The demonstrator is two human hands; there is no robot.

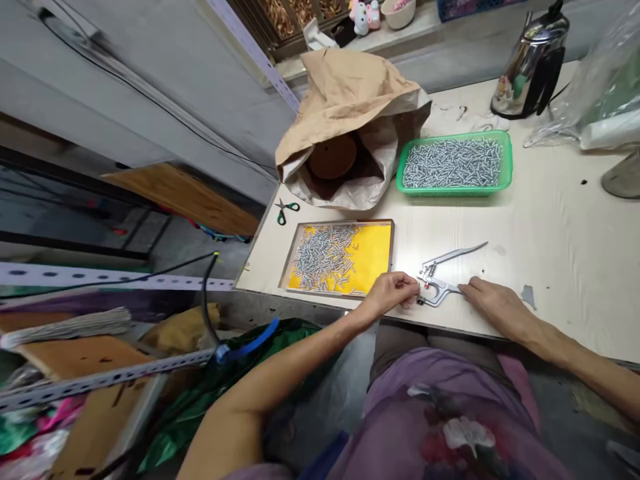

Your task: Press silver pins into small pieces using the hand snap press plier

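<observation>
A silver plier-like hand press (443, 277) lies on the pale table (550, 220) near its front edge, its upper handle raised toward the right. My left hand (393, 292) is pinched at the tool's jaws, holding something too small to make out. My right hand (493, 301) rests on the lower handle, fingers curled over it. Left of my hands sits a shallow tray with a yellow bottom (373, 257), holding a heap of small metal pins (323, 257).
A green basket (506, 167) full of the same pins stands further back. Behind the tray are a brown paper sack (350, 93) and green-handled scissors (286, 211). A metal kettle (533, 63) and clear plastic bags (595, 93) occupy the far right. Shelving rails and clutter lie left.
</observation>
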